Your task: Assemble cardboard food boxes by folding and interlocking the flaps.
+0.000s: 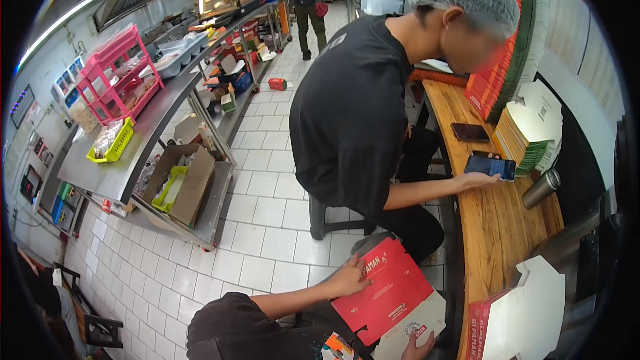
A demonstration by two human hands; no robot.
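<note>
A flat, unfolded cardboard food carton lies tilted over my lap, with a red printed panel and a white panel that bears a round logo. My left hand holds the red panel at its left edge, fingers spread over the printed face. At the bottom of the view, my right hand grips the white panel's lower edge, its thumb on top; the fingers underneath are hidden.
A seated person in a hairnet holds a phone over the wooden counter. Beside it are another phone, a steel tumbler and stacked cartons. Opened red-and-white cartons stand nearer. Leftward is a steel table.
</note>
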